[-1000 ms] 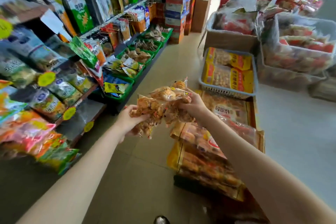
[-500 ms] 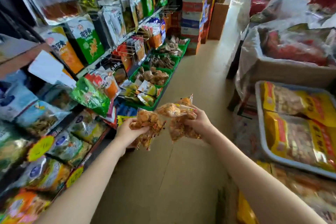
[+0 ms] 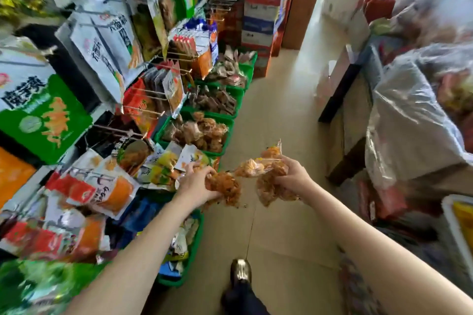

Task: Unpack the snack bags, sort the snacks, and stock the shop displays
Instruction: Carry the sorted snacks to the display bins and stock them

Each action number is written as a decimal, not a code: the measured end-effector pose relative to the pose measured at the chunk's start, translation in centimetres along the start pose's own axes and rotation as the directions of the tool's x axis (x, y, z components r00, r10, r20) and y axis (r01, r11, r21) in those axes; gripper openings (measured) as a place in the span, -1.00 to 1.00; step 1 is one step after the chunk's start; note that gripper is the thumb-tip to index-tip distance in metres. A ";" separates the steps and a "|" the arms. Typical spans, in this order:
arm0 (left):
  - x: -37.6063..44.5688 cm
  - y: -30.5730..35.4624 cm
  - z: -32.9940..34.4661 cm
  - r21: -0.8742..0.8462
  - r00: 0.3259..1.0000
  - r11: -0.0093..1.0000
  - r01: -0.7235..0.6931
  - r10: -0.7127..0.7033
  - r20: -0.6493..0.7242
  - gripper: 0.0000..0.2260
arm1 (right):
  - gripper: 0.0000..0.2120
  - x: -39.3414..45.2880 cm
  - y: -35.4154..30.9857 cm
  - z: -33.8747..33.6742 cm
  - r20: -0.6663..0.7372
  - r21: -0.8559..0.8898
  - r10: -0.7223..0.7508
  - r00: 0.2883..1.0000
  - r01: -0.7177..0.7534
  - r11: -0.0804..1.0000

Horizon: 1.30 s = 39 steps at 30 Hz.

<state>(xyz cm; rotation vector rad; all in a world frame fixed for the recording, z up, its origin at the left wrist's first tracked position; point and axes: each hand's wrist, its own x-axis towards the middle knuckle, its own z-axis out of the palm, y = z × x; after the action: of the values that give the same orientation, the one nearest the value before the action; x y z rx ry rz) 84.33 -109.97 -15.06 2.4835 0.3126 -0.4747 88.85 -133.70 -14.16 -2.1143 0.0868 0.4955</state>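
A black shoe [image 3: 240, 272] stands on the tan floor [image 3: 281, 238] straight below the grip. Far beyond the grip, up the aisle, printed boxes [image 3: 261, 2] are stacked, with a brown carton [image 3: 298, 18] just beside them on the right. Right of the grip, a dark-edged wooden stand [image 3: 343, 110] carries crumpled clear plastic [image 3: 409, 123].
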 end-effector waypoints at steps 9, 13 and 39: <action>33.3 -2.1 1.6 0.261 0.993 0.960 0.106 -0.114 0.016 -0.45 | -0.54 36.8 0.9 5.6 0.016 -0.041 0.054 0.998 -0.053 0.998; 45.0 -5.9 3.0 0.357 0.986 0.923 0.146 -0.163 0.019 -0.47 | -0.61 50.1 2.9 11.4 0.019 -0.012 0.183 0.983 -0.182 0.983; 47.1 -4.4 0.0 0.378 0.974 0.922 0.088 -0.159 0.160 -0.69 | -0.56 51.0 -3.3 8.6 0.281 -0.476 0.138 0.950 0.013 0.879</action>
<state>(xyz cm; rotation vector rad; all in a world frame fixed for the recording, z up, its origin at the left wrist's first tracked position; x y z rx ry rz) 125.74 -101.08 -36.14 2.7625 0.3303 -0.8876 133.71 -118.37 -35.15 -2.4832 -0.1629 0.9625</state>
